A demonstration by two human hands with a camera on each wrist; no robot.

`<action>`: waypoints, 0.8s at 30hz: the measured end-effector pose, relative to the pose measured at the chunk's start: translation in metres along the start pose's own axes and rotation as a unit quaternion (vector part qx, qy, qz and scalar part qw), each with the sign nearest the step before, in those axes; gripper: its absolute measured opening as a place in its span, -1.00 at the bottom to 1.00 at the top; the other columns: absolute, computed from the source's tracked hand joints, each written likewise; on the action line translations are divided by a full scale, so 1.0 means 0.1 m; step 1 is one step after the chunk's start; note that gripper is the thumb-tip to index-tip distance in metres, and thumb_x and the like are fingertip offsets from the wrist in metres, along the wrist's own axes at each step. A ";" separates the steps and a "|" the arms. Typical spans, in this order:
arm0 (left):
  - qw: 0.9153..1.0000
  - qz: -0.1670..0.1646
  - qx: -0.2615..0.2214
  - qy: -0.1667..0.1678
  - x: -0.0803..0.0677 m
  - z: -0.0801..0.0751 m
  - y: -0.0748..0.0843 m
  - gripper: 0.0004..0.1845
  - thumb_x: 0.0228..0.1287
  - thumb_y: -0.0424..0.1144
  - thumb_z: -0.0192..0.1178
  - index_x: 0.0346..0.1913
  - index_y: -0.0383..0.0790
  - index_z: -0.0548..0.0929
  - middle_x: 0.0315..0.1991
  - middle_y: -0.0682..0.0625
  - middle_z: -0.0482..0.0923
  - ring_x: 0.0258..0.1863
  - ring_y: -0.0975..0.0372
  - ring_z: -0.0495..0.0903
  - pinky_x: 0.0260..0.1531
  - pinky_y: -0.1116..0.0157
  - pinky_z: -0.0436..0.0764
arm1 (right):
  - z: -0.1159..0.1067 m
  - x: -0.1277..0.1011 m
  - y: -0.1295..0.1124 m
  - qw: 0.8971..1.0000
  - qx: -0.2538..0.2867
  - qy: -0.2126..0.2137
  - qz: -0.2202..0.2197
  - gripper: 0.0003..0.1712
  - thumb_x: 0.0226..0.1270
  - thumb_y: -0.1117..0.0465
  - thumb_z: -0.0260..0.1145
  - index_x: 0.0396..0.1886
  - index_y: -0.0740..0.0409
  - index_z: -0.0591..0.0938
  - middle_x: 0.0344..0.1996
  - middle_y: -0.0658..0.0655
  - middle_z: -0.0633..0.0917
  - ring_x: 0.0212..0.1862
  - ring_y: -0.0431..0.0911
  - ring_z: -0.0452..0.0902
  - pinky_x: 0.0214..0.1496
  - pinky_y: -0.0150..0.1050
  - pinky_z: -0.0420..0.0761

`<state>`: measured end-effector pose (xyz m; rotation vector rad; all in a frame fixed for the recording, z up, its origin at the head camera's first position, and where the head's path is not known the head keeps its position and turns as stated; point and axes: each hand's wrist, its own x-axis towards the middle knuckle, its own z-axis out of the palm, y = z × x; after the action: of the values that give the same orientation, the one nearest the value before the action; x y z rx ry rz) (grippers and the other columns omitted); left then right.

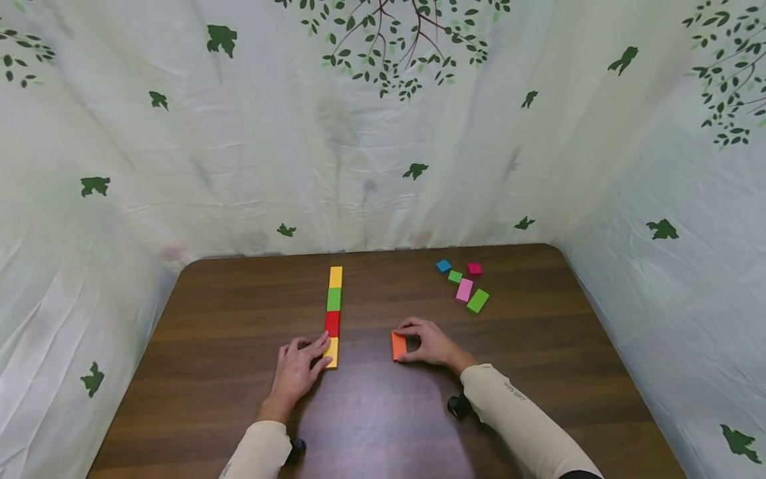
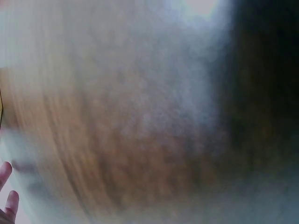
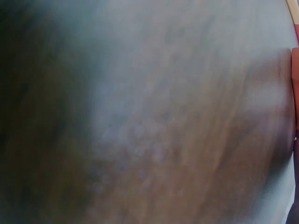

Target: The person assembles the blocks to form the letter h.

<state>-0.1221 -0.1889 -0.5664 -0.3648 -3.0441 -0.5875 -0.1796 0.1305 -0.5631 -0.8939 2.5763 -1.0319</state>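
A straight row of rectangular blocks runs away from me on the table: a near yellow block, a red block, a green block and a far yellow block. My left hand rests its index finger and thumb on the near yellow block, from its left side. To the right of the row, my right hand pinches an orange block between thumb and fingers at its far and near ends. That orange block also shows at the right wrist view's edge.
Toward the back right of the brown wooden table lie several loose blocks: a blue block, a small green block, a crimson block, a pink block and a longer green block. A leaf-printed white curtain stands behind the table.
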 end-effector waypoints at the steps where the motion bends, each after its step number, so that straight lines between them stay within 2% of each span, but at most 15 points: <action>1: 1.000 0.000 -0.001 0.001 0.00 0.00 0.00 -0.41 0.18 -0.03 0.32 0.28 -0.07 0.48 0.29 0.05 0.43 0.14 -0.02 0.36 0.08 -0.08 0.24 | 0.00 0.00 0.00 1.000 0.000 0.000 0.001 -0.35 0.06 0.01 0.53 0.15 0.16 0.63 0.05 0.06 0.57 0.12 -0.03 0.45 0.20 -0.06 0.43; 19: 1.000 0.000 0.000 0.003 0.00 0.00 0.00 -0.42 0.18 -0.04 0.32 0.27 -0.09 0.51 0.30 0.05 0.43 0.13 -0.03 0.37 0.09 -0.09 0.24 | 0.02 0.00 0.03 1.000 0.006 0.001 0.014 -0.35 0.05 -0.01 0.53 0.16 0.10 0.63 0.08 0.03 0.57 0.15 -0.05 0.44 0.24 -0.05 0.40; 21: 1.000 -0.001 0.000 0.002 0.00 0.00 0.00 -0.41 0.17 -0.04 0.33 0.27 -0.09 0.50 0.30 0.05 0.43 0.14 -0.03 0.36 0.09 -0.09 0.24 | 0.00 -0.01 0.03 1.000 0.015 0.016 0.015 -0.34 0.04 -0.03 0.53 0.15 0.10 0.63 0.08 0.04 0.58 0.16 -0.04 0.44 0.24 -0.02 0.39; 24: 1.000 -0.003 0.002 -0.003 0.01 0.00 0.00 -0.40 0.17 -0.04 0.33 0.28 -0.09 0.49 0.30 0.04 0.43 0.14 -0.04 0.36 0.09 -0.09 0.24 | -0.10 -0.03 0.10 0.997 0.033 0.064 0.027 -0.35 0.04 -0.02 0.54 0.14 0.12 0.63 0.09 0.06 0.59 0.17 -0.01 0.45 0.25 0.04 0.37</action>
<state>-0.1227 -0.1885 -0.5659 -0.3598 -3.0533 -0.5817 -0.1859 0.1437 -0.5626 -0.7614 2.6365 -1.1866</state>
